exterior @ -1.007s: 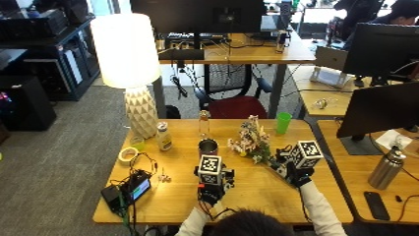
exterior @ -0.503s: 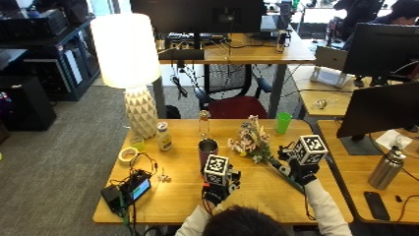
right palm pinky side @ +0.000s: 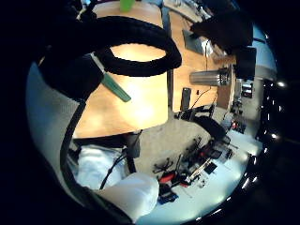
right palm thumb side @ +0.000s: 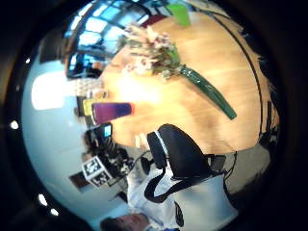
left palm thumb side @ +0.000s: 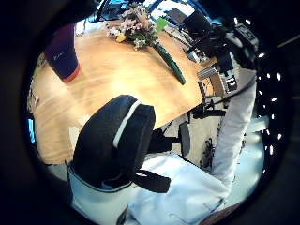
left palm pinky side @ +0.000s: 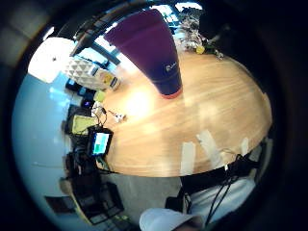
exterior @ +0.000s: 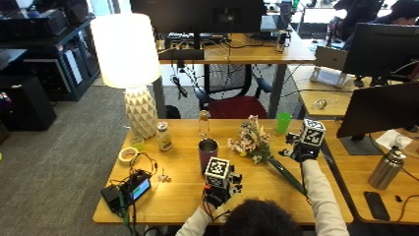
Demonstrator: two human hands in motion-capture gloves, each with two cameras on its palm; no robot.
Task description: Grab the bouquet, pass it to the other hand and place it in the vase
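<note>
A bouquet (exterior: 256, 145) of pale blooms with green-wrapped stems lies on the table right of the maroon vase (exterior: 207, 156), whose logo is unreadable. Right hand (exterior: 302, 152) hovers beyond, left hand (exterior: 216, 192) nearer; finger positions indiscernible.

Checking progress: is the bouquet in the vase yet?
No. The bouquet lies flat on the table, beside the upright vase.

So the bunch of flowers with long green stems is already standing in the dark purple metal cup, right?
Not quite: the bunch of flowers with long green stems lies flat on the wooden table, beside the dark purple metal cup, not in it. The outside view shows this.
</note>
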